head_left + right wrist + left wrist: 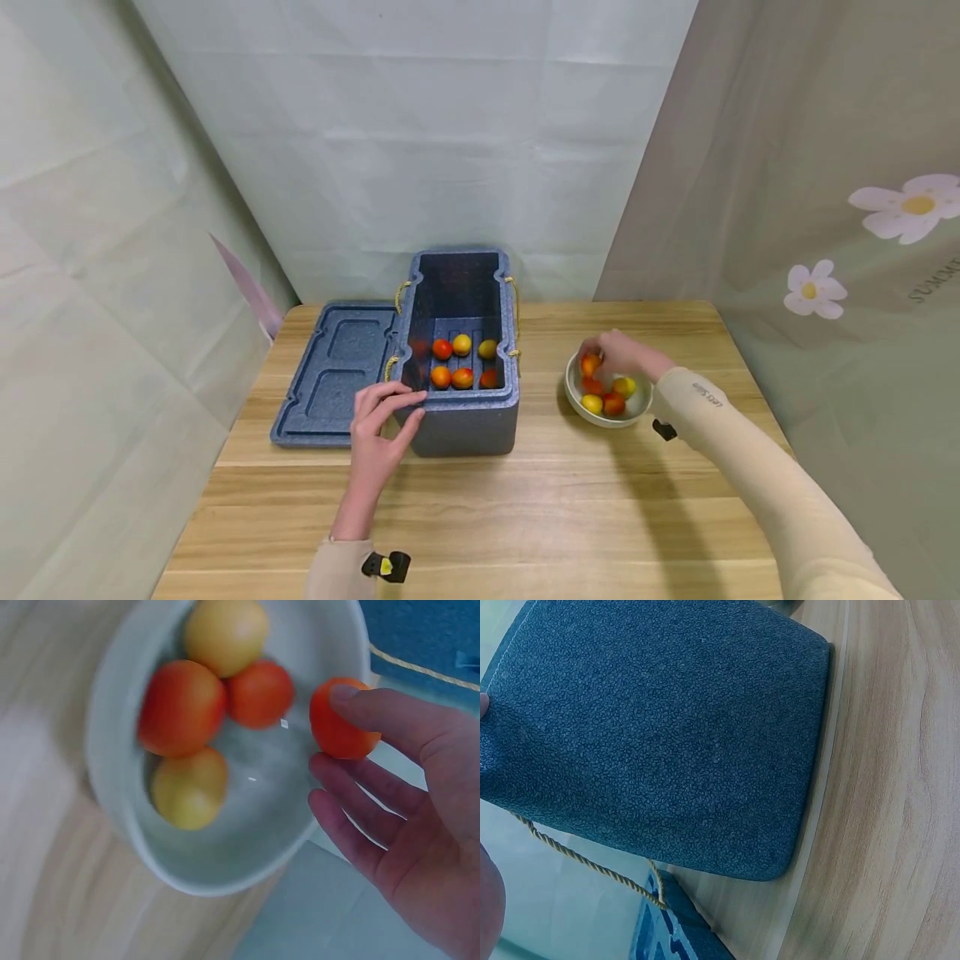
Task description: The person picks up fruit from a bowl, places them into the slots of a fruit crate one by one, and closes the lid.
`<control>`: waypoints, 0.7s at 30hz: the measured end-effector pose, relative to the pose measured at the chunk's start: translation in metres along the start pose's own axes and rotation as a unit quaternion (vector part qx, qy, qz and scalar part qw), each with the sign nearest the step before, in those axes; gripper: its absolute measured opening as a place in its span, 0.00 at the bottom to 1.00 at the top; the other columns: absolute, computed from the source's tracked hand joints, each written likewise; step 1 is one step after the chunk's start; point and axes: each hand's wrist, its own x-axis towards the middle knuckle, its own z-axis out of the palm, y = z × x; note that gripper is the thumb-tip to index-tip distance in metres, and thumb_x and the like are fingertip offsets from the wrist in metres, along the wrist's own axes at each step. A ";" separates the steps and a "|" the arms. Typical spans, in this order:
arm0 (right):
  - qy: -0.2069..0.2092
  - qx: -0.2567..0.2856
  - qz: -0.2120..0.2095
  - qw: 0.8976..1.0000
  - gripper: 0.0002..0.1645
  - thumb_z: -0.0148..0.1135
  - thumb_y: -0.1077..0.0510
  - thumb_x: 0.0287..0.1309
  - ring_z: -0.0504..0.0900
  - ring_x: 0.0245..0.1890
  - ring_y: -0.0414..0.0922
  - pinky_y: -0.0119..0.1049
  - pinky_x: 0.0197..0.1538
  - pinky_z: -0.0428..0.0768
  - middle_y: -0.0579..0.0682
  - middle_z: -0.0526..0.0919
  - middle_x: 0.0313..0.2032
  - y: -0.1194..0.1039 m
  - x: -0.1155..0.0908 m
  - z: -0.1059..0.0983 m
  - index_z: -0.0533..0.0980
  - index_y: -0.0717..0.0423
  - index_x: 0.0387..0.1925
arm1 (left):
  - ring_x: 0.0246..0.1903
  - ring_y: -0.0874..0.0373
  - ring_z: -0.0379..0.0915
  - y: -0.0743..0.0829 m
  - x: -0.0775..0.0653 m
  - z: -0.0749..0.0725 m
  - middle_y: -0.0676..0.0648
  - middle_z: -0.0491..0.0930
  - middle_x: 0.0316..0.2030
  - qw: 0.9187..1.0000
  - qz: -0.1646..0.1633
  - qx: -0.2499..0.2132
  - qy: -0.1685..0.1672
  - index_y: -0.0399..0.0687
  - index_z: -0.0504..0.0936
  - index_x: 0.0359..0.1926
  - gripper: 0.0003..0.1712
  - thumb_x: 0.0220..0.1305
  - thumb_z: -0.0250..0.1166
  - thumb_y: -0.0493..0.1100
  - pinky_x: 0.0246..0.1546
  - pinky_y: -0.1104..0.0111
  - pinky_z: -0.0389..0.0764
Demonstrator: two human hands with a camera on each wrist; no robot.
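Note:
With thumb and fingertips my right hand (pixel 618 354) pinches a small orange-red, tomato-like fruit (pixel 341 724) at the rim of a pale round bowl (pixel 259 787). Inside the bowl lie two yellow fruits (pixel 191 787) and two red ones (pixel 181 709). My left hand (pixel 375 442) grips the near left corner of a dark blue speckled box (pixel 465 429), fingers at the rim and thumb against the outside. The box stands without its lid, and several red, orange and yellow fruits (pixel 462 379) lie on its floor.
The box's flat blue lid (pixel 341 379) lies on the wooden table (pixel 525 525) to the left of the box. Yellow twisted cords (pixel 517 317) hang at the box's sides. Light cloth walls (pixel 420 150) surround the table at the back and both sides.

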 end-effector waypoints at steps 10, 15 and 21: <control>0.033 -0.033 -0.025 0.999 0.19 0.71 0.65 0.50 0.83 0.43 0.52 0.44 0.47 0.83 0.55 0.87 0.40 -0.015 0.005 -0.038 0.81 0.58 0.47 | 0.46 0.45 0.68 0.000 0.001 0.001 0.37 0.80 0.40 1.000 0.004 0.007 0.002 0.40 0.88 0.39 0.22 0.38 0.74 0.22 0.56 0.70 0.62; 0.042 -0.029 -0.015 0.999 0.20 0.71 0.66 0.51 0.82 0.44 0.52 0.45 0.49 0.83 0.54 0.87 0.41 -0.023 0.010 -0.053 0.81 0.56 0.48 | 0.46 0.45 0.68 -0.001 0.000 0.001 0.38 0.80 0.40 1.000 0.002 0.012 0.005 0.40 0.89 0.38 0.22 0.38 0.74 0.22 0.57 0.71 0.62; 0.051 -0.045 -0.020 0.997 0.20 0.72 0.65 0.51 0.82 0.43 0.51 0.45 0.50 0.83 0.53 0.86 0.41 -0.040 0.019 -0.072 0.81 0.55 0.48 | 0.47 0.46 0.68 -0.002 -0.001 0.001 0.39 0.81 0.40 1.000 0.000 0.016 0.007 0.41 0.89 0.38 0.22 0.38 0.75 0.23 0.57 0.72 0.62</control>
